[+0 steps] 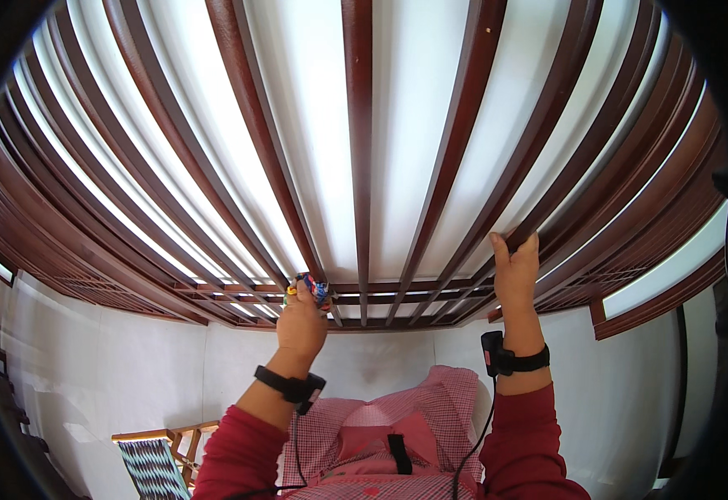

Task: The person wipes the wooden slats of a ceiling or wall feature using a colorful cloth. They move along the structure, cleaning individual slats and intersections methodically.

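A row of dark red-brown window bars (356, 156) rises in front of me, crossed low down by horizontal rails (414, 287). My left hand (302, 322) holds a crumpled multicoloured cloth (319, 292) against a bar where it meets the upper rail; part of the cloth is hidden by the fingers. To the right, my right hand (516, 269) grips another bar, thumb on one side and fingers on the other. Black straps with small boxes and cables sit on both wrists.
Bright pale panes stand behind the bars. Louvred wooden shutters (670, 212) flank them on both sides. Below is a white surface (145, 350). A wooden-framed chair with a woven patterned seat (151, 469) stands at lower left. A pink checked garment (389, 406) covers my front.
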